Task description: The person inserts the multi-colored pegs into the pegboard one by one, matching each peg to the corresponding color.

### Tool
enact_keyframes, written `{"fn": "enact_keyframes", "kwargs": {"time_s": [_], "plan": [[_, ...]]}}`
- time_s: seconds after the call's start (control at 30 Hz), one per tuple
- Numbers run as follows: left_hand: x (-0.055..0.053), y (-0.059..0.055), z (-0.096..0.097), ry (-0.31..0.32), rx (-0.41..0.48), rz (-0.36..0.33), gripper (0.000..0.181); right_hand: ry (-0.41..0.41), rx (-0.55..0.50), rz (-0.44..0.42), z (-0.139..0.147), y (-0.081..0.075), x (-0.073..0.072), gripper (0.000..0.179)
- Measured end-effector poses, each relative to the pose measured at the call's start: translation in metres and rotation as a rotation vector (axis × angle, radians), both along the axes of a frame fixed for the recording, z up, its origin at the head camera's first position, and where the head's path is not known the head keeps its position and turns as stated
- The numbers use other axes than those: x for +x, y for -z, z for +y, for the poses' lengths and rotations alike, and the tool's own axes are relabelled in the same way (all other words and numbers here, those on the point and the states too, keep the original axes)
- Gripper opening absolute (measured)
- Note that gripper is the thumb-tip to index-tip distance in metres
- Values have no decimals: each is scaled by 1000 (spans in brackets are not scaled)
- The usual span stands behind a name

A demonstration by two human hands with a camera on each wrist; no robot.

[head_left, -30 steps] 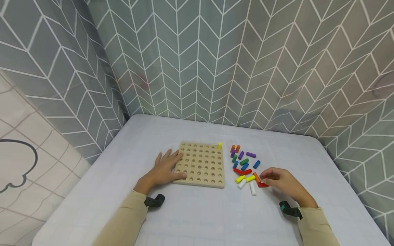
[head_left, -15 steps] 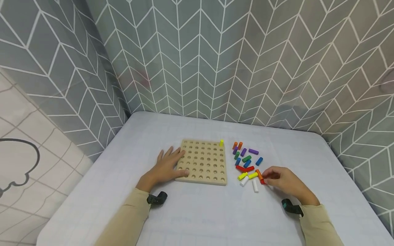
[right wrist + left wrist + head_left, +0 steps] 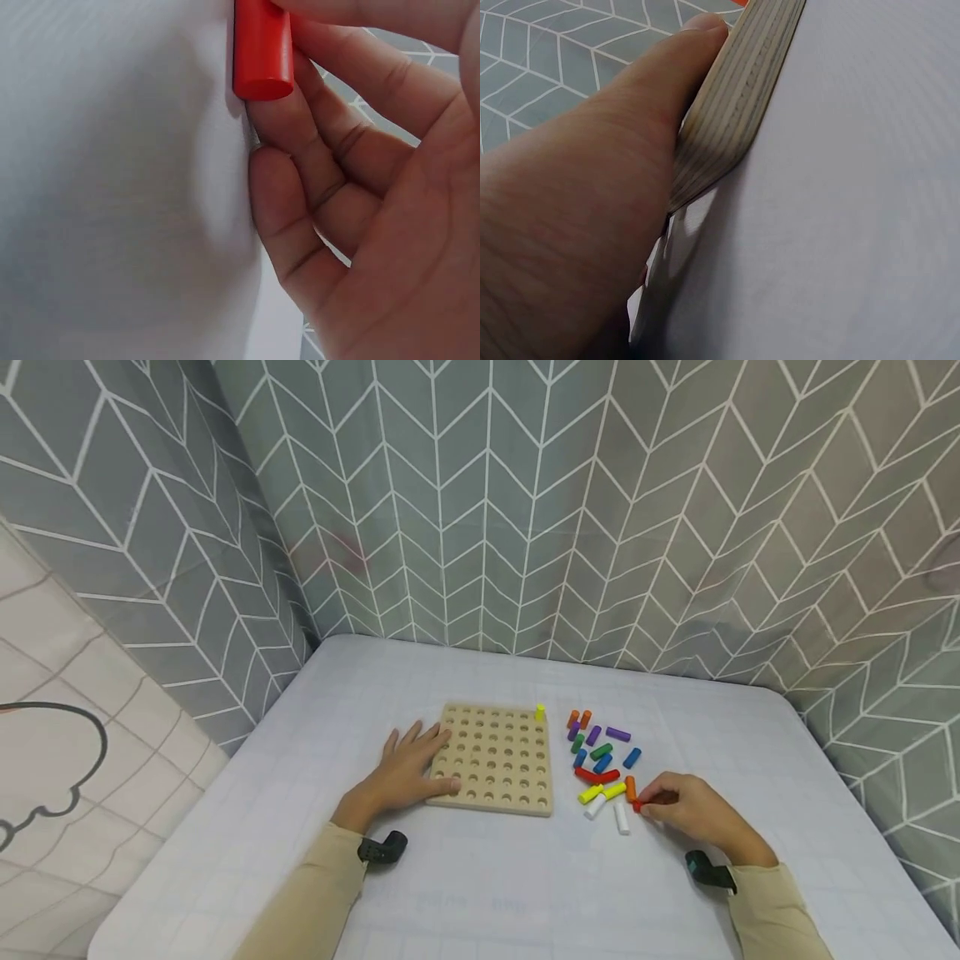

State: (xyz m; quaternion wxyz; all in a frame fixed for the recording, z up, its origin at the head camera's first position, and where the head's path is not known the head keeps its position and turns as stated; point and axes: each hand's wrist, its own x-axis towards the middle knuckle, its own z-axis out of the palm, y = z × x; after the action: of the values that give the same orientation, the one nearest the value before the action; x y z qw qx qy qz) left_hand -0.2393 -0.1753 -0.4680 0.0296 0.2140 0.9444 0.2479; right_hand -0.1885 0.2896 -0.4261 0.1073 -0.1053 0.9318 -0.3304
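My left hand (image 3: 402, 772) lies with spread fingers across the left edge of a square wooden pegboard (image 3: 491, 767). In the left wrist view, the thumb (image 3: 660, 67) runs along the layered side of the board (image 3: 735, 90). A yellow peg (image 3: 540, 712) stands upright in the far right corner hole. To the right of the loose pegs, my right hand (image 3: 693, 810) pinches a red peg (image 3: 262, 56) between thumb and fingers, low at the cloth. From the head only the tip of that red peg (image 3: 637, 806) shows. Beside it lies an orange peg (image 3: 631, 789).
Between board and right hand lie loose pegs: red (image 3: 588, 776), yellow (image 3: 591, 794), white (image 3: 622, 819), blue (image 3: 632, 757), green (image 3: 601, 752), purple (image 3: 618, 734) and orange (image 3: 586, 719). A patterned curtain (image 3: 510, 527) rises behind the white-covered table (image 3: 465, 885).
My right fingers have closed round the red peg and cover more of it. The nearby orange peg has turned straighter. My left hand stays on the board; the head view shifts slightly.
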Motion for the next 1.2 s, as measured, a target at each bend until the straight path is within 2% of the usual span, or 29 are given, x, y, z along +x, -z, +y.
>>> {"fn": "enact_keyframes", "kwargs": {"time_s": [0.13, 0.27, 0.37, 0.47, 0.7, 0.93, 1.1, 1.2], "plan": [[-1, 0, 3, 9, -11, 4, 102, -16, 26, 19, 2, 0, 3, 11], [-4, -7, 5, 11, -27, 7, 102, -49, 54, 67, 3, -4, 3, 11], [-8, -12, 7, 9, -20, 12, 101, -46, 73, 90, 6, -6, 0, 11], [-10, -13, 8, 9, -23, 12, 101, -18, 65, 66, 8, -6, -1, 14], [-8, -9, 7, 1, -36, -9, 102, 33, -25, -36, 12, -2, -2, 31], [-4, -13, 4, -17, -37, -14, 101, 97, -139, -5, 8, 1, -9, 38], [-2, -9, 3, -18, -43, -13, 100, 141, -240, -14, 5, 4, -11, 45], [1, -6, 2, -20, -49, -25, 100, 168, -248, -8, 3, 6, -12, 50]]}}
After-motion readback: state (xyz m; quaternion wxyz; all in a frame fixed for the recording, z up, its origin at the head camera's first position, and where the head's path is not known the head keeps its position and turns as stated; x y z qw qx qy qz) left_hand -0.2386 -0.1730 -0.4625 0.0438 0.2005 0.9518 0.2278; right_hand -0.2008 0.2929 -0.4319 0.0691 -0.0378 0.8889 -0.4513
